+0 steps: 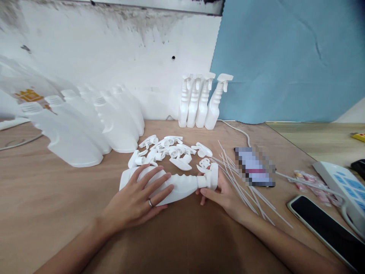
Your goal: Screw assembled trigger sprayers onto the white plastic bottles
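A white spray bottle (182, 187) lies on its side across the front of the table, its base to the left. My left hand (142, 194), with a ring on one finger, lies over the bottle's body and grips it. At the other end, my right hand (219, 194) is closed around the trigger sprayer head (211, 177) seated on the neck; some of its fingers are hidden behind the head. Just behind the bottle is a heap of loose white trigger sprayer heads (168, 146). Small white rings (204, 163) lie near the right hand.
Open white bottles (76, 140) stand at the left, beside a clear plastic bag (17, 82). Several spray bottles with heads (202, 108) stand against the wall. To the right are thin white tubes (242, 186), two phones (253, 167), a cable, small packets (313, 186) and a power strip (342, 190).
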The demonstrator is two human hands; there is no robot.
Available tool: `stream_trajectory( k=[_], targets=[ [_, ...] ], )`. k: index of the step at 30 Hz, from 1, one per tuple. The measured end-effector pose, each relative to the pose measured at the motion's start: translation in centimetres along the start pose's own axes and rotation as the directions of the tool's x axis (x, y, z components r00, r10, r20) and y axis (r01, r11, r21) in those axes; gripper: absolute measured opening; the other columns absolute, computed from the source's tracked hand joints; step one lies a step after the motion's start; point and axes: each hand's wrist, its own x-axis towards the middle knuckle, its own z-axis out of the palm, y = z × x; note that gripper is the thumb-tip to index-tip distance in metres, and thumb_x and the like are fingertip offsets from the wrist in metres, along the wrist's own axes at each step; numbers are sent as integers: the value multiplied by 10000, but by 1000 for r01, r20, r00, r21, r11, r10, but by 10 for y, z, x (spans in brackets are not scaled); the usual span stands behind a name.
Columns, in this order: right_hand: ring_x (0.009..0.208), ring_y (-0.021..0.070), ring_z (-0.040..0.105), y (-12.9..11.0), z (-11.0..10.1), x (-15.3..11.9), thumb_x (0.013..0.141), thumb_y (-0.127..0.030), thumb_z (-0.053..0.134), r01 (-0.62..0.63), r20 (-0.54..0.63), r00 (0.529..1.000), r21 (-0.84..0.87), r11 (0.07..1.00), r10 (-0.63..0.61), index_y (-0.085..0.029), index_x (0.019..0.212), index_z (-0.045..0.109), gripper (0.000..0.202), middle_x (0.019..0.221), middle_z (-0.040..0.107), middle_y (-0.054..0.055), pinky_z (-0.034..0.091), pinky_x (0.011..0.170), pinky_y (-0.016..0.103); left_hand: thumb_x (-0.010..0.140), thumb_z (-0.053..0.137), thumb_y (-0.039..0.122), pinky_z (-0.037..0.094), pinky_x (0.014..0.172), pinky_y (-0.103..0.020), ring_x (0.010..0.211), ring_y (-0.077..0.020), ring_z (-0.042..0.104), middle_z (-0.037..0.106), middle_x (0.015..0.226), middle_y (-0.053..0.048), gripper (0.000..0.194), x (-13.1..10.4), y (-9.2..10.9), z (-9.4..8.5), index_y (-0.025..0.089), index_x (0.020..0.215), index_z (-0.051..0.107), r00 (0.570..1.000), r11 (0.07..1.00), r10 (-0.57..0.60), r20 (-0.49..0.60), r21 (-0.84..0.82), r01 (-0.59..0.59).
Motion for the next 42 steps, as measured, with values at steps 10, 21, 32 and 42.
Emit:
stream_trajectory(
  k=[10,21,32,42],
  targets=[
    [411,133,542,1,0,1,847,-490,708,-20,-10,1000,-47,999,20,-202,1203,344,585,552,602,-73,460,399,238,961,606,340,306,1120,-656,1382,-387,393,501,1481,-117,482,1,-2,1,194,1405,486,1000,1000,0,21,-26,1],
    [551,171,651,1,-6,3,766,-460,793,-88,7,996,14,996,88,-148,1009,537,471,710,677,24,474,427,248,946,638,336,326,1100,-662,1356,-393,425,518,1460,-123,483,0,0,0,198,1389,502,1000,1000,20,-14,10,-20],
    [382,66,443,4,-2,4,793,-514,736,-110,-49,993,-66,992,107,-172,983,520,447,563,574,-71,261,389,201,937,626,333,278,1087,-700,1292,-396,470,577,1358,-120,398,7,21,1,233,1312,541,990,991,-131,-55,-11,130],
    [373,75,433,9,-3,4,783,-517,738,-113,33,992,-116,987,118,-169,1014,503,480,551,575,-75,283,388,211,855,685,504,487,777,-408,944,-291,654,695,1095,-114,1030,75,32,-7,128,1578,54,938,965,-245,246,-31,260]
  ],
)
